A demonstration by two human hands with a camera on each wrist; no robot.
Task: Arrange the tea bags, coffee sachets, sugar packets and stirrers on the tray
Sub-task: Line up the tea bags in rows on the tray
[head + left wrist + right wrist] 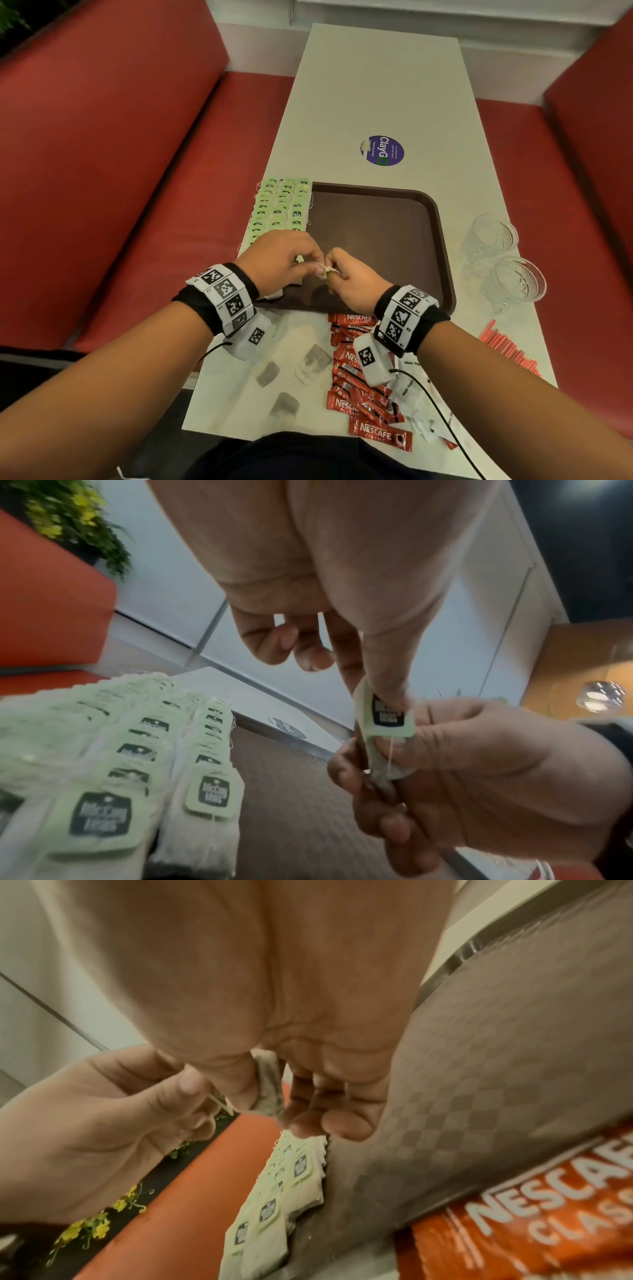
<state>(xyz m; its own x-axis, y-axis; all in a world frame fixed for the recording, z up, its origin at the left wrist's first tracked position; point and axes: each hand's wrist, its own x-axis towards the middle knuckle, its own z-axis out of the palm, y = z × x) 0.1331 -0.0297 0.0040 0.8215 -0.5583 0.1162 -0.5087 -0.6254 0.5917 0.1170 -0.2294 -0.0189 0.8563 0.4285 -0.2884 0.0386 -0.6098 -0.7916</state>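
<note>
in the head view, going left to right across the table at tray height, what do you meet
Rows of tea bags along the tray's left edge → bare brown tray → two clear glasses on the white table. The hands and the tea bag they hold overlap the tray, so I leave them out.

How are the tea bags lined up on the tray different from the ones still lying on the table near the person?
The tea bags on the tray lie in neat overlapping rows along its left edge, green tags face up; the loose tea bags on the table are scattered singly at odd angles. The tray ones are already placed; the loose ones still wait. One more tea bag is held between the left hand and right hand. All look like the same pale paper bags.
</note>
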